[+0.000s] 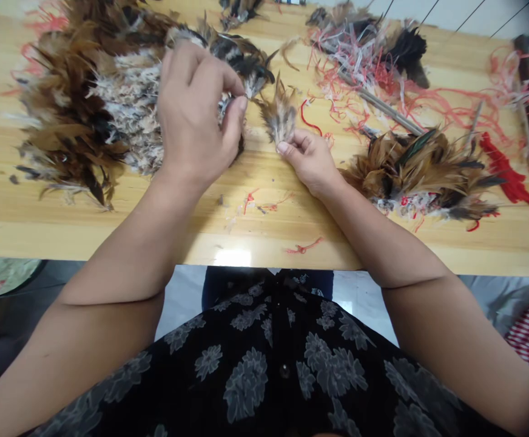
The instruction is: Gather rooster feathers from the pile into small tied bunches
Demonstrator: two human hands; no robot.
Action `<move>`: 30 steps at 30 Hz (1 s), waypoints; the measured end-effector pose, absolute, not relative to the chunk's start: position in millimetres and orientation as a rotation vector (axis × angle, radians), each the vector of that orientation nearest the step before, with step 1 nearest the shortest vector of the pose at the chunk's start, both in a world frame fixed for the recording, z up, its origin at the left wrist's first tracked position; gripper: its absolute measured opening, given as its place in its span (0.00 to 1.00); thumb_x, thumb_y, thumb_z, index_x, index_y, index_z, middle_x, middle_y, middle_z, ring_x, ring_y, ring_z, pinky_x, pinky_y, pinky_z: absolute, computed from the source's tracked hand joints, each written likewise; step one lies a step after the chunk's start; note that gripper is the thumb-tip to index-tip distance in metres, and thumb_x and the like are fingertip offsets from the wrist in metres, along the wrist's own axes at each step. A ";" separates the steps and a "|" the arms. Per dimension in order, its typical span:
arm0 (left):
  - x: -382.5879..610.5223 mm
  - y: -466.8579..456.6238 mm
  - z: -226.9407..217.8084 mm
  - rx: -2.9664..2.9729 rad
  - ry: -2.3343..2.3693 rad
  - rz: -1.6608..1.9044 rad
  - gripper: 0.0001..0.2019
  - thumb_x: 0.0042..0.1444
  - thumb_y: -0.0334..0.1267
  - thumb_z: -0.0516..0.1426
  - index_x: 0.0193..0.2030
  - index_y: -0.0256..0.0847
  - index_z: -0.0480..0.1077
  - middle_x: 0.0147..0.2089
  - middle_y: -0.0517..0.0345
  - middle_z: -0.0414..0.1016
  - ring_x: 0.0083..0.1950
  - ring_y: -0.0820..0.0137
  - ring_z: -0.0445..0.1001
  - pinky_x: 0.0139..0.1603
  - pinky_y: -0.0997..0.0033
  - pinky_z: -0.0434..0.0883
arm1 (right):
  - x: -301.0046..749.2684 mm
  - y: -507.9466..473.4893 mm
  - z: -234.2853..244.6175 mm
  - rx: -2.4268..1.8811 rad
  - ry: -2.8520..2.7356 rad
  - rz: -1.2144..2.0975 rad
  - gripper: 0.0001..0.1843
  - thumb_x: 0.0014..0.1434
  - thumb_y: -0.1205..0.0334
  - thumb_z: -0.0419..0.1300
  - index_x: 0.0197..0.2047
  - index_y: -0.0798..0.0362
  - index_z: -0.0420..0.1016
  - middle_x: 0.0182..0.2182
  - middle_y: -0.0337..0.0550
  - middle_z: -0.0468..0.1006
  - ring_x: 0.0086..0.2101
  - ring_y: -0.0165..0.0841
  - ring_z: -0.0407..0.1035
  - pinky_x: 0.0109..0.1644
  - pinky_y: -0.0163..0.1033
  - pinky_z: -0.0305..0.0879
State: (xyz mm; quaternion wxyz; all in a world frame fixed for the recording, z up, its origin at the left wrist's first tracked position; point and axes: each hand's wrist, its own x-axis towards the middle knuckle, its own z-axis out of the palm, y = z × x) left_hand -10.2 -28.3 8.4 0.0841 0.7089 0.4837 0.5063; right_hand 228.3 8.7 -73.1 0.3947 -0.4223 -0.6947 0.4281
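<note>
My right hand [313, 159] pinches a small bunch of brown and grey feathers [281, 115] by its pale quill end, the tips fanning up and away from me. To its left, my left hand [198, 112] is raised over the large feather pile [128, 103], thumb and forefinger closed together. A greyish feather [252, 84] shows at those fingertips, though its lower part blends with the dark feathers behind. The pile has fluffy, pale quill ends in the middle and brown feathers around its outer side. My left hand hides part of it.
Bundled brown feathers [410, 170] lie at the right beside red pipe cleaners [508, 170]. Behind are tangled pink and white strings [355, 54], a thin rod [389, 112] and a black feather tuft [407, 51]. Red thread scraps [303, 247] lie near the table's [123, 233] front edge.
</note>
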 end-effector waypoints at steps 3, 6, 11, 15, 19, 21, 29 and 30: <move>-7.4 -26.9 1.9 1.921 1.394 1.254 0.16 0.70 0.44 0.81 0.38 0.46 0.81 0.40 0.52 0.82 0.46 0.53 0.77 0.66 0.45 0.77 | 228.4 10.7 -76.4 -1.039 -1.729 1.091 0.33 0.78 0.27 0.74 0.38 0.47 0.75 0.35 0.37 0.73 0.40 0.35 0.68 0.50 0.44 0.73; 1.7 -25.4 -10.0 1.691 1.239 1.038 0.18 0.74 0.48 0.80 0.38 0.45 0.83 0.32 0.56 0.81 0.38 0.58 0.76 0.52 0.52 0.79 | 227.5 10.9 -77.3 -1.030 -1.752 1.077 0.31 0.78 0.28 0.73 0.39 0.46 0.75 0.36 0.39 0.76 0.41 0.37 0.70 0.52 0.46 0.74; 12.2 -24.4 -24.2 1.481 1.092 1.048 0.24 0.73 0.54 0.84 0.38 0.47 0.80 0.32 0.59 0.79 0.39 0.59 0.82 0.49 0.54 0.80 | 225.9 7.5 -74.2 -1.034 -1.901 0.962 0.25 0.82 0.43 0.72 0.37 0.46 0.71 0.40 0.42 0.80 0.45 0.39 0.74 0.61 0.50 0.77; 15.7 -25.0 -28.9 1.432 1.028 1.130 0.31 0.66 0.65 0.87 0.37 0.48 0.78 0.33 0.58 0.79 0.39 0.59 0.81 0.45 0.53 0.80 | 224.8 5.6 -73.0 -1.072 -1.992 0.851 0.22 0.82 0.53 0.70 0.36 0.45 0.68 0.42 0.44 0.81 0.47 0.41 0.77 0.64 0.53 0.78; 20.0 -24.7 -31.4 1.367 0.959 1.166 0.37 0.54 0.73 0.90 0.36 0.48 0.78 0.34 0.58 0.78 0.37 0.60 0.78 0.43 0.53 0.78 | 222.8 4.4 -74.6 -1.087 -2.054 0.773 0.19 0.81 0.58 0.68 0.37 0.46 0.69 0.44 0.45 0.82 0.50 0.42 0.78 0.66 0.54 0.79; 21.1 -23.9 -32.2 1.329 0.948 1.187 0.39 0.46 0.74 0.92 0.35 0.48 0.78 0.33 0.59 0.77 0.34 0.63 0.75 0.41 0.54 0.76 | 222.1 3.3 -75.7 -1.076 -2.077 0.743 0.17 0.82 0.58 0.67 0.38 0.46 0.70 0.45 0.45 0.83 0.51 0.42 0.78 0.67 0.54 0.79; 10.7 -19.1 -37.5 1.382 1.018 1.106 0.33 0.59 0.67 0.89 0.39 0.48 0.79 0.35 0.57 0.80 0.41 0.58 0.81 0.46 0.53 0.77 | 220.9 -2.1 -72.8 -1.096 -1.986 0.782 0.17 0.82 0.51 0.71 0.40 0.47 0.76 0.41 0.41 0.81 0.48 0.39 0.78 0.65 0.50 0.78; 9.7 -18.3 -38.0 1.387 1.026 1.114 0.32 0.60 0.68 0.88 0.39 0.48 0.78 0.34 0.58 0.79 0.42 0.57 0.82 0.47 0.52 0.77 | 220.6 -2.9 -70.7 -1.090 -1.951 0.829 0.19 0.81 0.47 0.73 0.40 0.47 0.77 0.41 0.41 0.81 0.47 0.38 0.77 0.63 0.49 0.78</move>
